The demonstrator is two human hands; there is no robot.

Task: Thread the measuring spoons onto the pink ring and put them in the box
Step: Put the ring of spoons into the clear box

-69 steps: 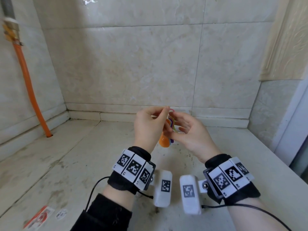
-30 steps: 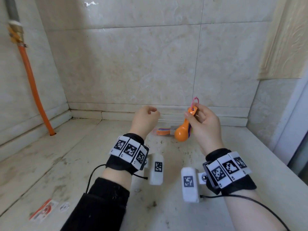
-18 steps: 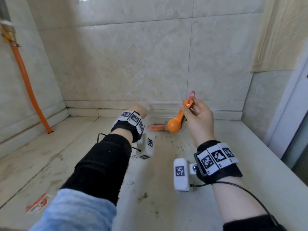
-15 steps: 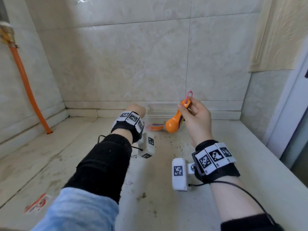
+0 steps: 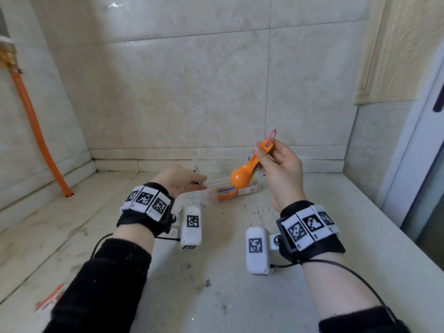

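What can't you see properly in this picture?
Head view only.
- Spoons behind the orange spoon: hidden by it and the right hand.
- Pink ring: lower part hidden behind the handle.
- Clear box: see-through, edges blurred; grip of the left hand unclear.
- Red label: blurred, partly behind the sleeve.

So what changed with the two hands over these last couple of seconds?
The left hand let go of the measuring spoons and reached forward to the clear box; I cannot tell whether it grips the box. The right hand drew the spoons a little to the right. It still pinches their handles, with the pink ring on top.
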